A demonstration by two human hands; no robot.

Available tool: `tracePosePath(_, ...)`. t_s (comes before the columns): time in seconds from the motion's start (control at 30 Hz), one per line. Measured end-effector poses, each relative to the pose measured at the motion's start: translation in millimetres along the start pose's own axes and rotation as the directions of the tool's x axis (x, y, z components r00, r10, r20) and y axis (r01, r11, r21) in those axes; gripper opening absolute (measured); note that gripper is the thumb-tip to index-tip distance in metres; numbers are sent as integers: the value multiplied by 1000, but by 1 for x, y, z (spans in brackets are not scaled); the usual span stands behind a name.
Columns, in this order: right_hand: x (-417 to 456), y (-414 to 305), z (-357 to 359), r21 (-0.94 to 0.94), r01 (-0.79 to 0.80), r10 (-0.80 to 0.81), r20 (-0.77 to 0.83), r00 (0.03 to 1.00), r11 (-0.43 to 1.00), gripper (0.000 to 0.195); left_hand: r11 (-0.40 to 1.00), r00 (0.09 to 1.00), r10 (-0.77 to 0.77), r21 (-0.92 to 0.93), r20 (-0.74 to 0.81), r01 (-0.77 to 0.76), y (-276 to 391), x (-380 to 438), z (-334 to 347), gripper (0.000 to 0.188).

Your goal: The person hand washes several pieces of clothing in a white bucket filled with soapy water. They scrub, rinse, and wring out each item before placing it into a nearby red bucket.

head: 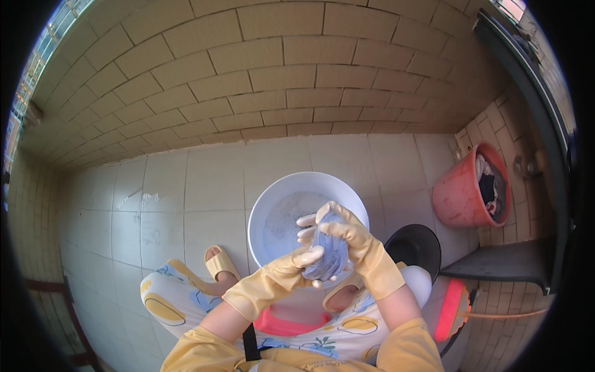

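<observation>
A wadded blue-grey cloth [329, 253] is squeezed between both of my hands, which wear pale yellow rubber gloves. My left hand [297, 255] grips its lower left side, thumb across the front. From the upper right, my right hand [346, 225] wraps over the cloth's top. Both hands are above the near right part of a round white basin [265, 232]. Water with some dark specks seems to lie in the basin. Whether the cloth touches the basin is hidden by my hands.
A red bucket [458, 195] holding clothes leans at the right wall. Beside my right knee is a black basin [416, 246], near a dark shelf-like panel [506, 262]. A pink-edged broom [451, 309] lies lower right. A pink stool [293, 325] shows between my legs. A tiled wall [279, 74] stands ahead.
</observation>
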State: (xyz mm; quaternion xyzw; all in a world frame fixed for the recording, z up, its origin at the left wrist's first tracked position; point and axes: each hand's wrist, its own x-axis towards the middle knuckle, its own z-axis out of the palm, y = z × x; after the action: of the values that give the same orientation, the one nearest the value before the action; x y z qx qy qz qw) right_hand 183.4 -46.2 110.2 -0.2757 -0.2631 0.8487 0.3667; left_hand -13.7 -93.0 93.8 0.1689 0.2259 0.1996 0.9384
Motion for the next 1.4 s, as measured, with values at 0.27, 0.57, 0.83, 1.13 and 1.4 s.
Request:
tracePosePath(0.27,20,4,10,-206,94,-134,-189,973,974,48,796,960,-23,576,-278,186,32,5,26,44)
tracePosePath(0.57,51,29,9,-291,-131,-113,-689,716,948,14,456,790,325,818,-520,351,3,36,2,45)
tracePosePath(0.83,61,95,-55,-148,49,-152,-845,512,988,13,-185,768,376,770,-519,611,-29,79,-42,62)
tracePosePath(1.13,-51,-99,-58,-337,635,-564,-803,192,695,14,324,698,641,937,-318,130,5,35,-42,92)
tracePosePath(1.4,-254,-284,-192,-516,778,-497,-811,-308,360,54,53,682,686,952,-254,301,23,5,-59,48)
